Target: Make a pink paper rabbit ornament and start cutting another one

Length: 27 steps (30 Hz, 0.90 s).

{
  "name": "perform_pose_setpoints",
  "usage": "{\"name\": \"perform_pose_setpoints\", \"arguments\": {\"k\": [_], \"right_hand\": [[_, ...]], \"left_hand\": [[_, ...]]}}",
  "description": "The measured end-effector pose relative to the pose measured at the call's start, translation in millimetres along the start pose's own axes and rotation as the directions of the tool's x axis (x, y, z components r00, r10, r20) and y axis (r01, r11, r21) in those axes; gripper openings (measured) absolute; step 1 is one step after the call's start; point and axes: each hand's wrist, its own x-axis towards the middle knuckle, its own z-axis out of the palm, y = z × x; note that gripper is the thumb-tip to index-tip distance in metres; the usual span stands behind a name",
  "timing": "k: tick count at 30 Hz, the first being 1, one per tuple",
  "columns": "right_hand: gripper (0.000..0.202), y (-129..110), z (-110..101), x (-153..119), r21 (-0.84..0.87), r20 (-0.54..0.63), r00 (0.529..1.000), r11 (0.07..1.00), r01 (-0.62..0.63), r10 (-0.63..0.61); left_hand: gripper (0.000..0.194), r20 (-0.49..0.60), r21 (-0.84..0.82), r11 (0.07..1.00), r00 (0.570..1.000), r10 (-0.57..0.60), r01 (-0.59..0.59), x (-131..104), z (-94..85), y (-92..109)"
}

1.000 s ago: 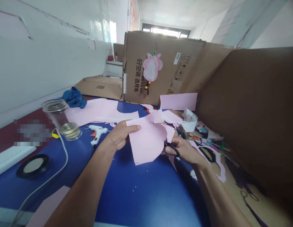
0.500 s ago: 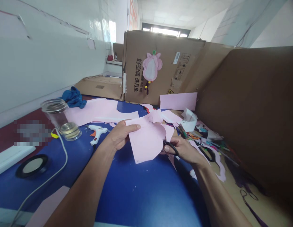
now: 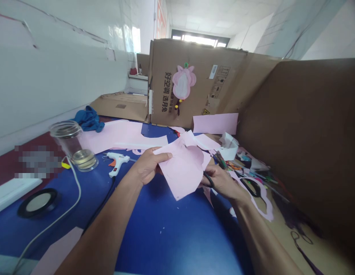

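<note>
My left hand [image 3: 149, 165] pinches the left edge of a pink paper sheet [image 3: 180, 172], thumb on top and fingers underneath. The sheet hangs above the blue table, tilted, with a curved cut edge on its right side. Black-handled scissors [image 3: 208, 179] are in my right hand [image 3: 220, 178], at the sheet's right edge. Most of their blades are hidden by the paper; a dark tip seems to show near its upper part.
A glue gun [image 3: 118, 162], a clear jar [image 3: 70, 141] and black tape [image 3: 38, 203] lie left. Pink paper [image 3: 117, 133] spreads behind. Paper scraps and a ring-shaped offcut [image 3: 267, 202] clutter the right. Tall cardboard [image 3: 217, 84] encloses the back and right.
The pink sheet has turned, its lower corner swinging right. The scissors' handles have shifted slightly, and their blades now reach behind the paper. My left hand has moved a little right.
</note>
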Motion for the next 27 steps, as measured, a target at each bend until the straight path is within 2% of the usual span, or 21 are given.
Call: {"name": "perform_pose_setpoints", "arguments": {"k": [7,14,20,27], "right_hand": [[0.055,-2.9,4.9,3.6,0.101,-0.042,0.999,0.995,0.004,0.0],[0.055,6.4,5.1,8.9,0.207,-0.059,0.998,0.978,0.005,0.008],[0.053,9.4,5.8,8.9,0.178,-0.103,0.995,0.984,0.017,0.002],[0.047,11.1,5.8,8.7,0.148,-0.103,0.995,0.989,0.022,-0.007]], "left_hand": [[0.038,-0.031,-0.035,0.999,0.999,0.007,-0.008,-0.9,7.7,-2.3],[0.037,-0.069,-0.04,0.999,0.997,0.017,-0.02,-0.5,16.2,-9.6],[0.039,-0.074,-0.04,0.998,0.997,0.038,-0.041,0.2,18.7,-14.5],[0.042,-0.092,-0.04,0.998,0.995,0.037,-0.041,-0.2,21.5,-14.5]]}}
